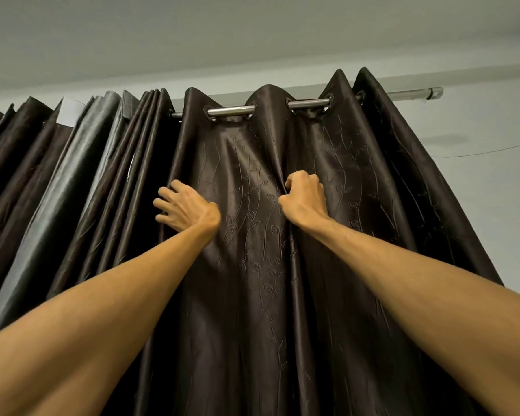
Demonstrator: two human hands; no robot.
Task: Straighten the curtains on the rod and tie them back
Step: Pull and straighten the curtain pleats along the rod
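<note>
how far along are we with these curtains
Early on. Done: the curtain hangs by its rings on the rod, its right stretch spread in folds. In hand: the right hand grips a fold; the left hand is at the next fold's edge, grip unclear. Left: the bunched folds at the left need spreading, and no tie-back shows, so nothing is tied.
</note>
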